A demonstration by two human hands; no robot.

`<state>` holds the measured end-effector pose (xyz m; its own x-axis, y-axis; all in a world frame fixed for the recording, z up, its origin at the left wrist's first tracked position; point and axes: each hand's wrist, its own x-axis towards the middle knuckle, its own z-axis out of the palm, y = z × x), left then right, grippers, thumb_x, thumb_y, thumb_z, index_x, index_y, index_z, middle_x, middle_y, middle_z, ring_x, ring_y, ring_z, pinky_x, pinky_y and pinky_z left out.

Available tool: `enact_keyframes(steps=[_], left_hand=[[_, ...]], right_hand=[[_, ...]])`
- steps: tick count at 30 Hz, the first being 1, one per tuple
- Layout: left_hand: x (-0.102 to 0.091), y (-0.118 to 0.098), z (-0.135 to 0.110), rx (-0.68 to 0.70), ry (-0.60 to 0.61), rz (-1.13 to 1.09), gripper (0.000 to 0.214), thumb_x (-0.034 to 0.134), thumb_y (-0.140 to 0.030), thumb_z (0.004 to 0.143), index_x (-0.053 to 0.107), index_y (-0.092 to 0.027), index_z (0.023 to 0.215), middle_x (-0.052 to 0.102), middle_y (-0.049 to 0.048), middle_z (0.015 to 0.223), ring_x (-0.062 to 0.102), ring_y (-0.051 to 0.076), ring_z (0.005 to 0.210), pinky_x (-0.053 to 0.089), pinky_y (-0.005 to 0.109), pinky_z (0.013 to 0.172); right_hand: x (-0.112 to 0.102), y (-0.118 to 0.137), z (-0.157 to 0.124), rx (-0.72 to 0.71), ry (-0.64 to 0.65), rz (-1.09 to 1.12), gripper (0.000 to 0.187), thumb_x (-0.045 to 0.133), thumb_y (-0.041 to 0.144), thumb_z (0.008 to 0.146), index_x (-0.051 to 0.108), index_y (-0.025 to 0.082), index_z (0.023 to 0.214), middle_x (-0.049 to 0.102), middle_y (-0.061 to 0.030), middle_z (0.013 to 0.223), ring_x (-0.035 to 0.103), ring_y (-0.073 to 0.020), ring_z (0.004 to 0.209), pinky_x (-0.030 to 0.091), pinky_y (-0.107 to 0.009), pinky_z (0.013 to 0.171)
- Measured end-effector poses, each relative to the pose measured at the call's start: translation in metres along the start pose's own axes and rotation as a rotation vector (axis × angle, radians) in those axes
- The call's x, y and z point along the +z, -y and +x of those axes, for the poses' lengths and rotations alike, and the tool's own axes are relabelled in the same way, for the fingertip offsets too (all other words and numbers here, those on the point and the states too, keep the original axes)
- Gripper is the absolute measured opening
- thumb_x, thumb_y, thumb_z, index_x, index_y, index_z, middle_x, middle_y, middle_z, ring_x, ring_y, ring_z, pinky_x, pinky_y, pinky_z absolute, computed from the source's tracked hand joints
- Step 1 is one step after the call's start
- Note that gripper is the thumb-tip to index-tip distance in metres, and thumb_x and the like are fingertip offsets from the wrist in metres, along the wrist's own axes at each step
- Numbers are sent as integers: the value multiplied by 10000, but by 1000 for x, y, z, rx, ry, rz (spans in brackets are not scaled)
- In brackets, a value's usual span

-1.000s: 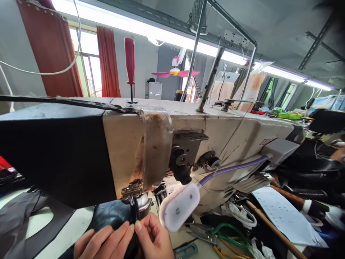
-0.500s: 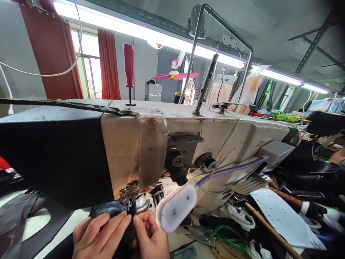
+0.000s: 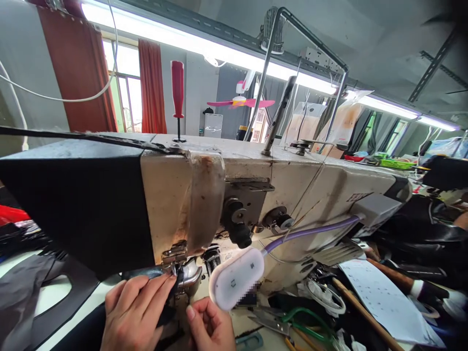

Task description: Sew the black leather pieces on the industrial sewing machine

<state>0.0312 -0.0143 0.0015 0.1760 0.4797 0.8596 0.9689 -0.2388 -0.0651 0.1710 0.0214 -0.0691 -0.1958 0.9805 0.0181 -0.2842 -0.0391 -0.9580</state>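
A worn cream sewing machine (image 3: 292,190) fills the middle of the view, its left part covered in black. Under its needle head a black leather-like piece (image 3: 146,274) lies at the presser foot (image 3: 185,273). My left hand (image 3: 133,312) rests on that piece, fingers stretched toward the foot and pressing the material. My right hand (image 3: 210,326) is just right of it, fingers curled in a pinch; what it holds is hidden. A white oval lamp (image 3: 236,278) on a purple gooseneck hangs right above my right hand.
A red-handled screwdriver (image 3: 177,90) stands upright on the machine top. Scissors and green-handled pliers (image 3: 292,319), a printed paper sheet (image 3: 383,297) and black bags (image 3: 420,239) crowd the right. Dark fabric (image 3: 22,287) lies at the left. A thread stand (image 3: 303,68) rises behind.
My left hand slid forward and up to the presser foot. My right hand dropped slightly and separated from the left. The black piece moved further under the foot.
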Motion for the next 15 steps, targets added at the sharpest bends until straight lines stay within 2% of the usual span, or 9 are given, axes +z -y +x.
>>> enact_keyframes(steps=[3, 7, 12, 15], left_hand=[[0, -2, -1, -14, 14, 17, 341, 457, -131, 834, 653, -188, 1107, 751, 2, 1012, 552, 184, 912, 352, 389, 815], [-1, -2, -1, -4, 32, 34, 309, 465, -159, 854, 649, -171, 1101, 747, 15, 1006, 546, 185, 900, 354, 389, 808], [-3, 4, -3, 95, 80, 71, 322, 522, -141, 821, 647, -144, 1119, 739, 27, 1017, 535, 187, 896, 357, 373, 817], [-3, 6, -3, 111, 89, 94, 342, 533, -133, 812, 642, -141, 1136, 734, 26, 1014, 540, 184, 888, 363, 362, 816]], right_hand=[[-4, -6, 0, -13, 3, -26, 612, 656, 795, 674, 569, 190, 646, 405, 55, 462, 319, -66, 375, 322, -184, 383], [-4, -13, -1, -38, -5, -52, 618, 665, 785, 679, 579, 175, 630, 395, 54, 459, 289, -58, 396, 289, -170, 387], [1, -24, -1, -55, -5, -57, 645, 655, 803, 673, 588, 163, 618, 379, 58, 452, 259, -56, 412, 258, -176, 394], [3, -25, -1, -56, -16, -56, 657, 656, 810, 665, 612, 157, 613, 405, 48, 452, 301, -62, 416, 288, -182, 409]])
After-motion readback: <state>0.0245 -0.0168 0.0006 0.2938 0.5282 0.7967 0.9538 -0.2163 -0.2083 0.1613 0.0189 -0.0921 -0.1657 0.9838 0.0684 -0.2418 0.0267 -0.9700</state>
